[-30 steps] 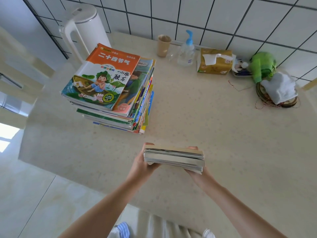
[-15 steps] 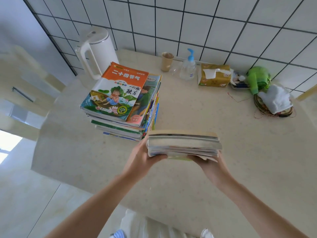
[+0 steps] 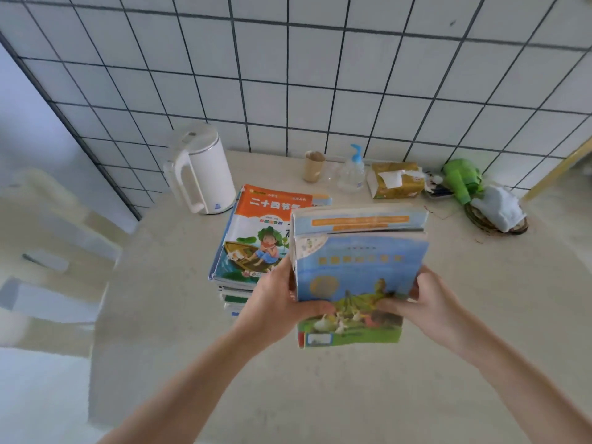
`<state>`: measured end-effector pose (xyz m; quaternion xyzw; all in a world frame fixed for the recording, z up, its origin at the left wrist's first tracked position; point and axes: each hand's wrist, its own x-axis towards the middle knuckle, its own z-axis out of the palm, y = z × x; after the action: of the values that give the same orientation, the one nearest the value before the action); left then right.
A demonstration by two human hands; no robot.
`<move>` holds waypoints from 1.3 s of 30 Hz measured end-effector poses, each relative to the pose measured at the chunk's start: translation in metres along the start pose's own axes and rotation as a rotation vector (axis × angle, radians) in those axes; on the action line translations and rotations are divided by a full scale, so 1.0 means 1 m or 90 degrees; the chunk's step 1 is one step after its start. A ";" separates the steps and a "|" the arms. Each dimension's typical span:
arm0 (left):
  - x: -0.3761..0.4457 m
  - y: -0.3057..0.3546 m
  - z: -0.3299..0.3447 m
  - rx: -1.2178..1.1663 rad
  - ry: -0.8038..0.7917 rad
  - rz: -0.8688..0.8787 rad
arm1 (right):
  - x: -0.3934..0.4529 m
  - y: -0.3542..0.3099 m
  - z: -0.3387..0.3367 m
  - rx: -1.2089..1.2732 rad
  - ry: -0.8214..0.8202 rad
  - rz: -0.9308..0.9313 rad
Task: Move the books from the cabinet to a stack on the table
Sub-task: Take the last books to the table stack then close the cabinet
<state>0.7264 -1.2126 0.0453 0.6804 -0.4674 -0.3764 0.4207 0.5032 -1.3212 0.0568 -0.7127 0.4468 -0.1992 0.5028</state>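
Note:
A tall stack of children's books (image 3: 256, 238) stands on the cream table (image 3: 480, 315), topped by an orange-and-white cover with a child in a boat. I hold a bundle of books (image 3: 358, 264) in the air just right of the stack, its blue top cover tilted toward me. My left hand (image 3: 275, 302) grips the bundle's left edge and my right hand (image 3: 419, 299) grips its right edge. The bundle hides the stack's right side.
A white kettle (image 3: 205, 174) stands behind the stack by the tiled wall. Along the wall sit a paper cup (image 3: 314, 166), a pump bottle (image 3: 352, 171), a tissue box (image 3: 397, 181), a green object (image 3: 461, 181) and a white cloth on a round mat (image 3: 498, 209).
Both hands have lifted the bundle higher and forward toward the stack and tipped it so its cover faces me. The view has tilted up toward the wall.

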 end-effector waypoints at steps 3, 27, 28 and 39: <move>0.009 -0.001 -0.030 -0.030 -0.032 -0.016 | 0.003 -0.031 0.013 0.063 -0.036 0.035; 0.098 0.007 -0.127 0.161 -0.008 -0.201 | 0.131 -0.113 0.091 -0.019 -0.171 0.404; 0.097 0.008 -0.126 0.178 0.009 -0.190 | 0.133 -0.114 0.090 -0.030 -0.168 0.401; 0.097 0.009 -0.125 0.347 -0.021 -0.117 | 0.131 -0.114 0.089 -0.071 -0.130 0.372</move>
<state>0.8635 -1.2789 0.0875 0.8016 -0.4946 -0.2846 0.1783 0.6869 -1.3719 0.1004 -0.5969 0.5903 0.0510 0.5409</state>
